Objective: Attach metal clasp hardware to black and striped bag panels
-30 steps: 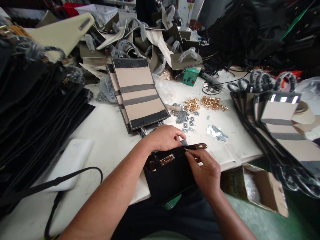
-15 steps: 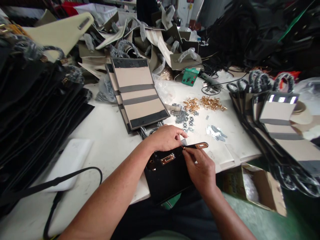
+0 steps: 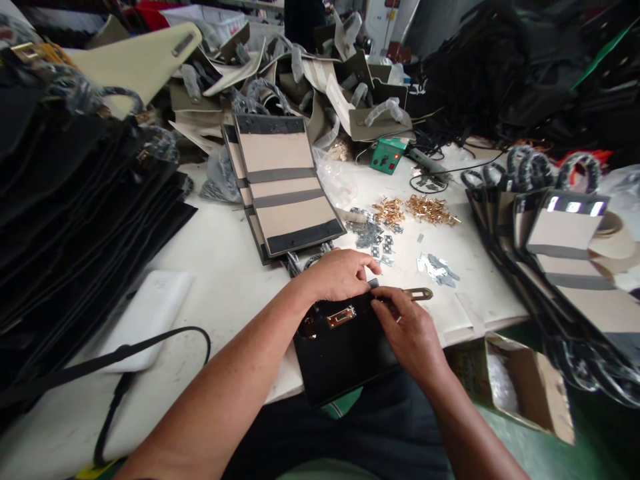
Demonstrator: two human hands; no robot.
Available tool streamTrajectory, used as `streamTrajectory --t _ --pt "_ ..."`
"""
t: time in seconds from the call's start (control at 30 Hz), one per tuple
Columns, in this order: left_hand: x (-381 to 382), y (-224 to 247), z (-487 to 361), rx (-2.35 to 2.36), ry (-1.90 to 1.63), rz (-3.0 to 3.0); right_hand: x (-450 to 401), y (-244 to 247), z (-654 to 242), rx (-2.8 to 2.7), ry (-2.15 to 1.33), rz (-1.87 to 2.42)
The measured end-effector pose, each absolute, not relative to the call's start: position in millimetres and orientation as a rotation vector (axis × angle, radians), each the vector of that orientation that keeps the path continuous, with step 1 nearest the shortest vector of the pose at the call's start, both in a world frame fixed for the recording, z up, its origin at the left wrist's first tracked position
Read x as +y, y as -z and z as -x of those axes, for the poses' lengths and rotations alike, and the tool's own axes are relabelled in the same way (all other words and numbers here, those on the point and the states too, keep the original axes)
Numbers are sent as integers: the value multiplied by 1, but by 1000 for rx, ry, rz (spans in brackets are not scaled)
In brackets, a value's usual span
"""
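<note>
A black bag panel [image 3: 350, 363] lies at the table's front edge and overhangs it. On its upper part sits a gold-coloured clasp plate [image 3: 341, 317]. My left hand [image 3: 340, 275] is bent over the panel's far edge, fingers curled down onto it; the fingertips are partly hidden. Close beside it, my right hand [image 3: 407, 323] pinches a narrow black strap at the panel's upper right. Past its knuckles sticks out the strap's metal-rimmed slotted end [image 3: 420, 294]. A small grey piece [image 3: 373, 283] shows between the hands; what it is I cannot make out.
Gold-coloured fasteners [image 3: 430, 209], dark metal plates [image 3: 367, 233] and silver plates [image 3: 437, 269] lie beyond my hands. Beige-lined panels [image 3: 290, 187] lean behind. Black panels [image 3: 75, 220] are stacked left, bag pieces [image 3: 570, 233] right. A cardboard box [image 3: 525, 393] stands below.
My right hand has shifted slightly over the strap, and the strap's slotted end has turned and reaches further right. The left hand keeps its place on the panel. The whole view has moved a little.
</note>
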State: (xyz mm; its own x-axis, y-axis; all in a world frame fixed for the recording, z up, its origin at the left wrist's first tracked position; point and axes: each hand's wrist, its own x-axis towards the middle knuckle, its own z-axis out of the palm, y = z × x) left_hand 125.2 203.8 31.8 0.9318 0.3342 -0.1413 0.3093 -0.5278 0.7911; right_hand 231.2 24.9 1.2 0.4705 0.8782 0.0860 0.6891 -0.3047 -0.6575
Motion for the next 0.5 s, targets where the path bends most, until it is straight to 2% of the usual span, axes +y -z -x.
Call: streamTrajectory --t 0.5 --pt "202 -34 -125 464 -76 -2191 29 -6 -233 -1435 -393 2172"
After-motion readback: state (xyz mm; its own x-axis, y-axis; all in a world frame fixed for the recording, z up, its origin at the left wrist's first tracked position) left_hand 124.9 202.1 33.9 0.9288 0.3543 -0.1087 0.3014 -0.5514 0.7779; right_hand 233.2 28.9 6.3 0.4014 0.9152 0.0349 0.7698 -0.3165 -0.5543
